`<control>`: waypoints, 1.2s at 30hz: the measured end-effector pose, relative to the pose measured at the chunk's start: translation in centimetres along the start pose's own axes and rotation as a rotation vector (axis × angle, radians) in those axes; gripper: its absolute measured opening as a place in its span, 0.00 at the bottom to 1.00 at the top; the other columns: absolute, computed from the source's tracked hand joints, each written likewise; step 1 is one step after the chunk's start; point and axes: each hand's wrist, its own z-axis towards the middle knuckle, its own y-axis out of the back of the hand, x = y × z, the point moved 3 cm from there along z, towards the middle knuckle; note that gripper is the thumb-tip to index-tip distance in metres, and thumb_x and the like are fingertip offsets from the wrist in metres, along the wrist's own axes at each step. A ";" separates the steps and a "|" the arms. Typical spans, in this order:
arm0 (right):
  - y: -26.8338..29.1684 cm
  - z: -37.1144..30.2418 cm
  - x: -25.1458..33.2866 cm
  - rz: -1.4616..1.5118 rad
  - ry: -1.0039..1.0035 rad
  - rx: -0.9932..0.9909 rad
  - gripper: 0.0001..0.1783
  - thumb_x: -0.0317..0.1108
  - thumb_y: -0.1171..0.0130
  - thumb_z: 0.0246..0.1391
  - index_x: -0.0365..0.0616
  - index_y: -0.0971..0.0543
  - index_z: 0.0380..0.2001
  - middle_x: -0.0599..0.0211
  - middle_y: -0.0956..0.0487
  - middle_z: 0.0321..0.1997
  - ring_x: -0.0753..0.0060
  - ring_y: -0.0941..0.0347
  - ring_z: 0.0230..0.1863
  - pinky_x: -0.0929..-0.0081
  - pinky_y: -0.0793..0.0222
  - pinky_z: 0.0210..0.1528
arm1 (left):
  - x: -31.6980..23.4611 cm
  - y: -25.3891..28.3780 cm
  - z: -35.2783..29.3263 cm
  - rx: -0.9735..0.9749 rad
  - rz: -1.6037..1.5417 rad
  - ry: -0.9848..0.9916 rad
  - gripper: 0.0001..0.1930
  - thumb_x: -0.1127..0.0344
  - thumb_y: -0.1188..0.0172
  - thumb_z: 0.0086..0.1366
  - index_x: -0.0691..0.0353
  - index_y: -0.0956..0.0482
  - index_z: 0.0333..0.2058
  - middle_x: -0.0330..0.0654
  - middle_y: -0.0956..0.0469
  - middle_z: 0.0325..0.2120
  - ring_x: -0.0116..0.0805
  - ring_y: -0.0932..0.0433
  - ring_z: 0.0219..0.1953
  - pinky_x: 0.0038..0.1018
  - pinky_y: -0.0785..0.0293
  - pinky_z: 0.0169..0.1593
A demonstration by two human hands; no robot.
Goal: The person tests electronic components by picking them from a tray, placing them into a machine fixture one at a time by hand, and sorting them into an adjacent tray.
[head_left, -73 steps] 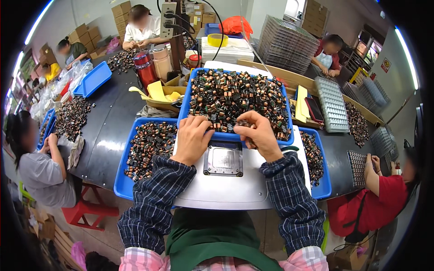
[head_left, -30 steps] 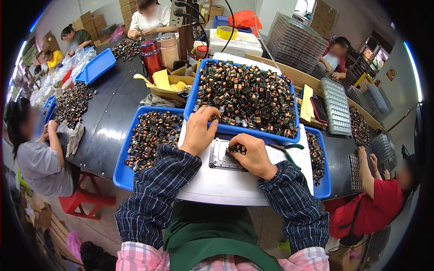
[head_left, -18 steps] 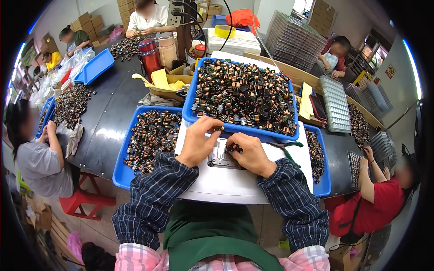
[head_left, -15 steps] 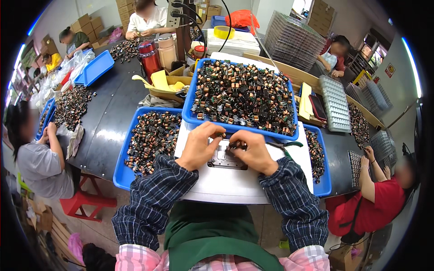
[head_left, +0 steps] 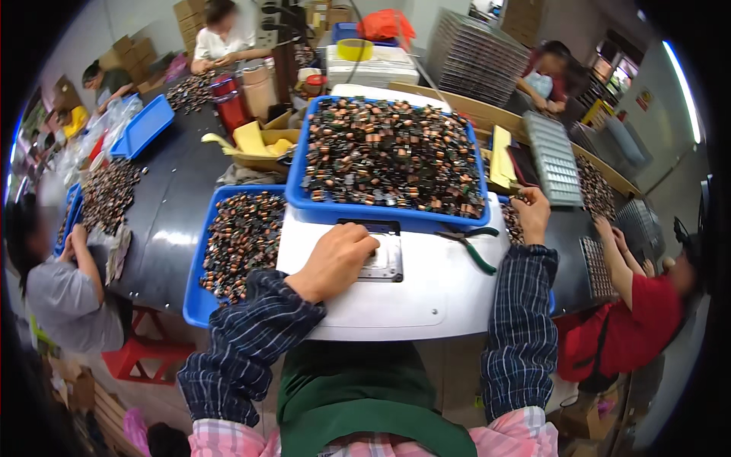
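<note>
My left hand (head_left: pixel 335 263) is closed, its fingers curled over the left side of a metal fixture (head_left: pixel 390 263) set into the white work surface (head_left: pixel 411 308). A small dark bit shows at its fingertips, too hidden to name. Off to the right, my right hand (head_left: pixel 534 215) is raised over the right blue tray of small copper coil parts (head_left: pixel 509 221). Its thumb and fingers are pinched together; what they hold cannot be made out. Green-handled pliers (head_left: pixel 476 250) lie between the fixture and that hand.
A large blue tray (head_left: pixel 381 207) heaped with coil parts stands just beyond the fixture. Another blue tray (head_left: pixel 196 293) of them is at the left. A yellow-paper box (head_left: pixel 263 148), red flask (head_left: pixel 230 107) and white tray (head_left: pixel 554 164) stand farther off. Several people sit around the table.
My right hand has left the fixture and moved right, over the right tray. My left hand has come down onto the fixture's left side. The view has shifted slightly.
</note>
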 end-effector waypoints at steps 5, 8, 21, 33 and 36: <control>-0.3 -1.1 -4.6 -0.548 -0.233 -0.050 0.15 0.28 0.34 0.29 0.43 0.21 0.29 0.60 0.21 0.29 0.60 0.24 0.33 0.69 0.30 0.37 | 0.2 0.6 -0.3 -0.009 0.021 0.036 0.06 0.77 0.44 0.48 0.64 0.25 0.28 0.45 0.28 0.26 0.44 0.29 0.31 0.32 0.32 0.35; 0.2 -1.2 -4.7 -0.528 -0.240 0.004 0.20 0.26 0.35 0.31 0.40 0.22 0.35 0.58 0.21 0.32 0.65 0.23 0.34 0.74 0.29 0.36 | -0.1 0.6 -0.2 -0.008 -0.018 0.052 0.06 0.78 0.44 0.49 0.64 0.25 0.29 0.45 0.28 0.26 0.44 0.29 0.31 0.33 0.33 0.35; -6.2 -4.0 11.4 -0.163 0.584 0.140 0.13 0.26 0.41 0.41 0.41 0.23 0.35 0.63 0.23 0.33 0.65 0.30 0.37 0.72 0.35 0.40 | 4.0 5.5 -5.5 -0.516 -0.031 0.437 0.12 0.81 0.45 0.48 0.68 0.26 0.34 0.43 0.26 0.28 0.32 0.26 0.31 0.23 0.31 0.37; -7.2 -5.6 13.3 -0.272 0.560 0.227 0.13 0.26 0.41 0.39 0.41 0.23 0.34 0.63 0.25 0.36 0.60 0.35 0.41 0.69 0.40 0.44 | 7.4 5.4 -3.0 -0.590 0.199 0.377 0.15 0.71 0.40 0.49 0.66 0.25 0.38 0.46 0.28 0.37 0.43 0.31 0.43 0.32 0.36 0.47; -7.8 -5.8 12.9 -0.238 0.577 0.221 0.13 0.28 0.41 0.40 0.42 0.23 0.34 0.64 0.25 0.36 0.60 0.35 0.42 0.68 0.41 0.44 | 8.0 4.7 -1.0 -0.508 0.366 0.365 0.16 0.64 0.40 0.51 0.65 0.24 0.38 0.46 0.29 0.42 0.44 0.35 0.48 0.37 0.41 0.51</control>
